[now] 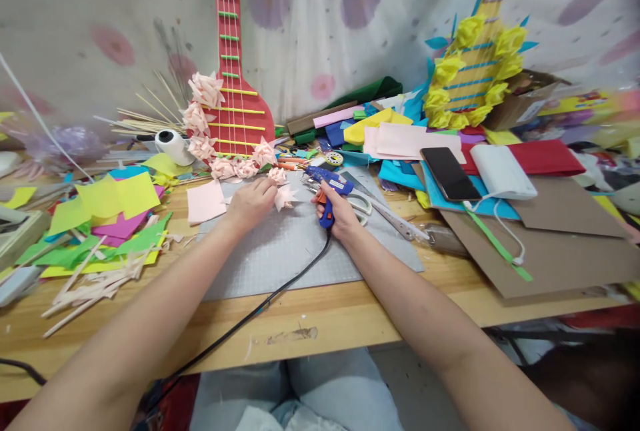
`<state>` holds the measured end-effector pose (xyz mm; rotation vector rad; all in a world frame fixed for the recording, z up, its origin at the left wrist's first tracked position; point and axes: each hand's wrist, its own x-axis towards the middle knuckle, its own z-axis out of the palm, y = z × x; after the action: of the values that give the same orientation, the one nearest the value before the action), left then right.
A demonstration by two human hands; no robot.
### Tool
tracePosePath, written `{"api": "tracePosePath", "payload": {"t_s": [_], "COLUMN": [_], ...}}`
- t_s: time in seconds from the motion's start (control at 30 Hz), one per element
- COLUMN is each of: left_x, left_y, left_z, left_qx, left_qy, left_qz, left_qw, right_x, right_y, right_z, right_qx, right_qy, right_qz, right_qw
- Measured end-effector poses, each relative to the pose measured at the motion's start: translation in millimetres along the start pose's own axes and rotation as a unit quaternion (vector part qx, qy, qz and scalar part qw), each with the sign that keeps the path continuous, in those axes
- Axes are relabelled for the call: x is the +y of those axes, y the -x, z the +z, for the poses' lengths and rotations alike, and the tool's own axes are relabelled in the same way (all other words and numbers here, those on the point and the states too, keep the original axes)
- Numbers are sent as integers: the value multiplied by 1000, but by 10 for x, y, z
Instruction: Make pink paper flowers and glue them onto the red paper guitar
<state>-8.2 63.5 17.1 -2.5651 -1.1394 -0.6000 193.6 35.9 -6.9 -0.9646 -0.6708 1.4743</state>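
Note:
My right hand (337,207) is wrapped round the handle of a blue hot glue gun (333,179), a finger at its orange trigger. The nozzle points left, towards a pale pink paper flower (285,197). My left hand (256,199) is closed, its fingertips pinching the edge of that flower; the fingers partly hide the grip. Just behind them sits a finished pink paper rose (277,175). Beyond my hands a red paper guitar-like instrument (243,111) stands upright, with pink roses (206,89) along its left and lower rim. A grey cutting mat (280,257) lies under my hands.
Scissors (361,204) and a metal ruler (390,212) lie right of the glue gun. Its black cord (273,294) crosses the mat. Coloured paper (105,204) is piled left. A phone (450,174), power bank (503,172) and brown card (545,251) lie right; a yellow instrument (470,71) stands behind.

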Motion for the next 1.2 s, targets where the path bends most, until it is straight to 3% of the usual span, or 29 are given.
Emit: {"api": "tracePosePath", "payload": {"t_s": [0.3, 0.5, 0.67, 0.87, 1.03, 1.2], "left_x": [-12, -39, -7, 0, 0, 15], "left_y": [41, 125, 132, 159, 148, 130], "left_z": [0, -83, -97, -57, -63, -63], "left_qx": [-22, -45, -73, -63, -35, -55], "left_qy": [43, 126, 166, 176, 189, 205], "left_qz": [-15, -50, -26, -24, -62, -85], "left_qw": [999, 990, 983, 982, 979, 974], "right_x": [8, 7, 13, 4, -19, -22], "right_y": [5, 11, 12, 22, 47, 46], "right_z": [2, 2, -15, -11, 14, 18], "right_qx": [-5, 5, -7, -11, -10, -9], "right_qy": [-2, 6, 11, -3, -12, -19], "right_qz": [-8, -2, -11, -8, -1, 3], "right_qw": [1000, 1000, 1000, 1000, 1000, 1000]}}
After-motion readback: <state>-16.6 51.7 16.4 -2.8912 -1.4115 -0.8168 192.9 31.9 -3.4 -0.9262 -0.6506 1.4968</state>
